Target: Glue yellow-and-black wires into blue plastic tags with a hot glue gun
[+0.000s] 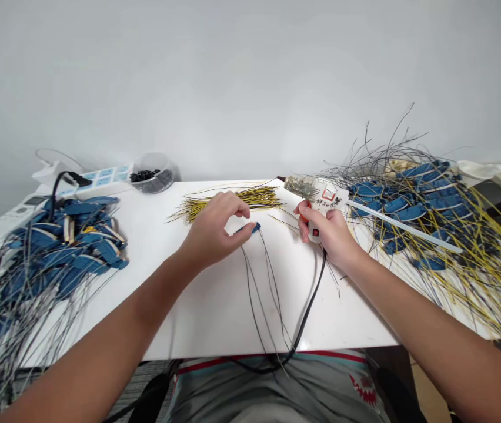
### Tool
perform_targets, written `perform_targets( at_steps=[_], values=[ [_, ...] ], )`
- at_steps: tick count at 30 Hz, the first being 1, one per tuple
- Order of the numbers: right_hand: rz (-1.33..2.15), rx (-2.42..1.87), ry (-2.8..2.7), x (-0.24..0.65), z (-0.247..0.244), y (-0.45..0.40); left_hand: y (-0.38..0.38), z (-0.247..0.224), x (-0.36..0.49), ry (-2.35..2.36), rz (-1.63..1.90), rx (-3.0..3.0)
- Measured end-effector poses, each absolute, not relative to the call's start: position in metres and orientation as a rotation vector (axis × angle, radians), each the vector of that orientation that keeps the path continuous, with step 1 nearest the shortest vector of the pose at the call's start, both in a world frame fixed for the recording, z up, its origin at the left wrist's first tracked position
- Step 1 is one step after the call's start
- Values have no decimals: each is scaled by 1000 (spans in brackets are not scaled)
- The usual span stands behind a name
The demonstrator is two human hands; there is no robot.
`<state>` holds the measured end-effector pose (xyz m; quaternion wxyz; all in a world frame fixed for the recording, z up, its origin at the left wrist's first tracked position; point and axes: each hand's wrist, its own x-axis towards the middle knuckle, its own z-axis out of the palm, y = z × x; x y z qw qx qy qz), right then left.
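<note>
My right hand (327,229) is wrapped round the handle of a white glue gun (332,197), its index finger at the orange trigger. The nozzle points left, and a long white glue stick (403,224) sticks out of the back. Below the handle hangs a black cord (312,299). At the middle of the table my left hand (219,226) has thumb and fingers apart in a curve. Its thumb overlaps a small blue fabric piece (256,227) with thin dark wires trailing towards me; whether they touch is unclear. Behind this hand lies a bundle of yellow and black wires (259,198).
Blue fabric pieces with dark wires (78,241) are heaped at the left. Another heap with yellow wires (422,200) spreads across the right. A power strip (104,179) and a clear round container (156,176) with small black parts stand at the back left.
</note>
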<state>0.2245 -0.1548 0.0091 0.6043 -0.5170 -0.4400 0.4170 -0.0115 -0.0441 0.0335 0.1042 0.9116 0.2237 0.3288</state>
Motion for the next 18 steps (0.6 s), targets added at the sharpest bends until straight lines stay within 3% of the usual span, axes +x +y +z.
perform_targets(
  at_steps=[3, 7, 18],
  values=[
    [972, -1190, -1015, 225, 10, -154, -40, 24, -11, 721, 575, 2669],
    [943, -1169, -1017, 225, 10, -154, -35, 13, -8, 807, 398, 2678],
    [745, -1219, -868, 230, 12, -151, -36, 31, -7, 1180, 839, 1655]
  ],
)
